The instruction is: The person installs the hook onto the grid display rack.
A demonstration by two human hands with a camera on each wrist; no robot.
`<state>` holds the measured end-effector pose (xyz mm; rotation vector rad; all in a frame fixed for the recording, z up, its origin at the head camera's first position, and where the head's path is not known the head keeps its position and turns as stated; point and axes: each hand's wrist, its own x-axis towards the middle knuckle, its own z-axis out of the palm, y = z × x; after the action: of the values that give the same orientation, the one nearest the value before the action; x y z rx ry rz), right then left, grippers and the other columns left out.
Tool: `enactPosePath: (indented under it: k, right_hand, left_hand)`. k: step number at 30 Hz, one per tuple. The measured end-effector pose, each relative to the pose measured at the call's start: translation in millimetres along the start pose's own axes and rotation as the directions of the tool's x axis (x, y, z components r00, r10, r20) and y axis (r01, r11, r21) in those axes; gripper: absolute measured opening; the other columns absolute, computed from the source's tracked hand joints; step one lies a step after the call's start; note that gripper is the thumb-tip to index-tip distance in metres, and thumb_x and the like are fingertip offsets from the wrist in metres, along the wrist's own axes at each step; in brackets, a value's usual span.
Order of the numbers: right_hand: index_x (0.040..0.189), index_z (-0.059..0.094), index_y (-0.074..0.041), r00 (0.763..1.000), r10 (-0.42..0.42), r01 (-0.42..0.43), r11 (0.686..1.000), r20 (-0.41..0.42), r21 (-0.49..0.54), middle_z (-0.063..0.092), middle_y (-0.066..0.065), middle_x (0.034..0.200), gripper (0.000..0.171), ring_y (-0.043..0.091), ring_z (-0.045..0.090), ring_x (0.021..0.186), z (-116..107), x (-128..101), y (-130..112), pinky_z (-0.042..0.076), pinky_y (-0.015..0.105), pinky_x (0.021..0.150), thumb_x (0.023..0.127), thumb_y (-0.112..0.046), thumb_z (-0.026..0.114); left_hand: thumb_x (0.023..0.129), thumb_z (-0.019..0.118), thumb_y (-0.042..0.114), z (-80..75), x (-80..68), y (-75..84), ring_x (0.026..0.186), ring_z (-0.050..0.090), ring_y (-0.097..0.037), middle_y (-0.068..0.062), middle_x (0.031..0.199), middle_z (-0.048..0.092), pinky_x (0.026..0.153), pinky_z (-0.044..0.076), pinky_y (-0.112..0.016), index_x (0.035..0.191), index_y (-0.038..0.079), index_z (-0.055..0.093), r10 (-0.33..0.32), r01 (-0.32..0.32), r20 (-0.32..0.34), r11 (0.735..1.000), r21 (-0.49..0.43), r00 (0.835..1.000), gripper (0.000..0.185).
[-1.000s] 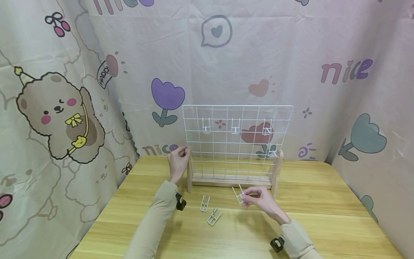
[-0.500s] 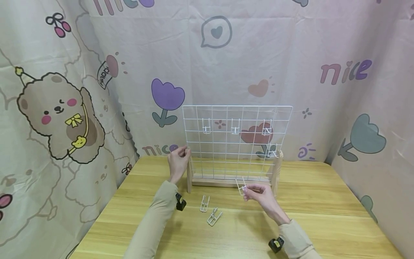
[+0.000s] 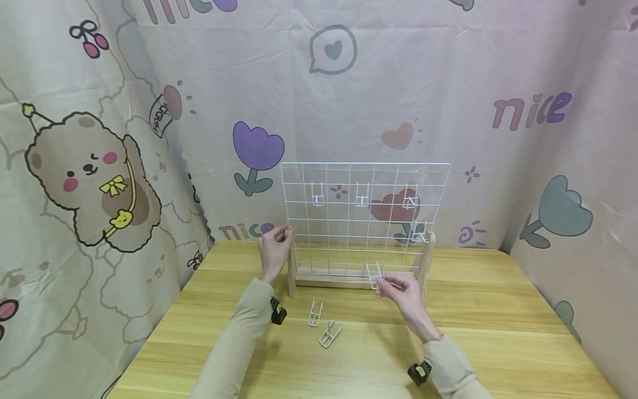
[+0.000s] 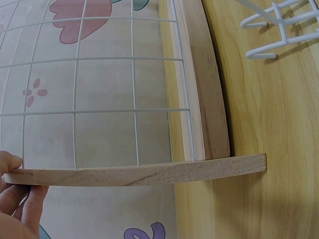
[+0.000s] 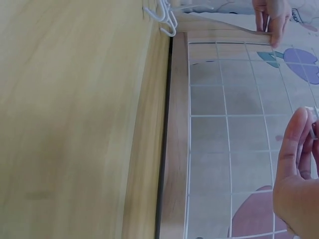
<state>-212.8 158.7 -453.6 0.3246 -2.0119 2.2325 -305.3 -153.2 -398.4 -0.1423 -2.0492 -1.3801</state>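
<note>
Cartoon-print curtains (bear, tulips, "nice" lettering) hang all around a light wooden table, and that's the whole setup. Right hand is pinching a small white wire hook between thumb and fingertips, holding it up just in front of the bottom rows of the white wire grid panel, a bit right of centre. Can't tell if the hook is actually touching the wires or only close to them. In the right wrist view the fingers are curled together over the grid, and the hook itself barely shows there.

Left hand has its fingers closed round the top of the left wooden post of the stand, right at the panel's left edge. Left wrist view shows the fingertips wrapped on the end of that post.

The grid stands upright in a wooden base with a second post on the right. Four hooks already hang on it: three across an upper row, one lower down near the right edge. Two more loose hooks lie on the table in front of the stand, between the two arms.
</note>
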Motion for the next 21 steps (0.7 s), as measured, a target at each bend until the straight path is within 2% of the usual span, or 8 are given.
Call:
enactPosePath:
  k: [8,15,21]
  right_hand:
    - [0.113,0.056,0.027,0.996,-0.045,0.049,0.998,-0.074,0.050,0.075,-0.004,0.085,0.033,0.007,0.072,0.070,7,8,-1,0.064,0.023,0.073,0.095,0.001,0.064]
    - [0.109,0.064,0.017,0.992,-0.017,0.031,0.993,-0.126,0.113,0.075,0.000,0.085,0.023,0.009,0.074,0.070,9,14,-4,0.065,0.027,0.074,0.095,-0.001,0.066]
    - [0.109,0.067,0.013,0.983,-0.005,0.035,0.986,-0.184,0.161,0.077,0.003,0.084,0.021,0.009,0.073,0.068,10,20,-8,0.065,0.027,0.073,0.092,0.001,0.068]
  left_hand:
    - [0.091,0.070,0.007,0.0,-0.4,-1.0,0.095,0.076,-0.036,-0.025,0.107,0.074,0.082,0.063,-0.044,0.114,-0.008,0.071,-0.005,0.005,0.005,1.000,0.001,1.000,0.027]
    - [0.092,0.069,0.008,0.4,0.3,-2.0,0.095,0.076,-0.035,-0.025,0.107,0.075,0.082,0.063,-0.045,0.114,-0.008,0.071,-0.009,0.009,0.004,1.000,0.001,1.000,0.027]
    - [0.093,0.069,0.009,-0.1,0.0,-0.7,0.095,0.076,-0.035,-0.024,0.107,0.075,0.082,0.063,-0.043,0.115,-0.006,0.071,-0.014,0.014,0.005,1.000,0.007,1.000,0.027]
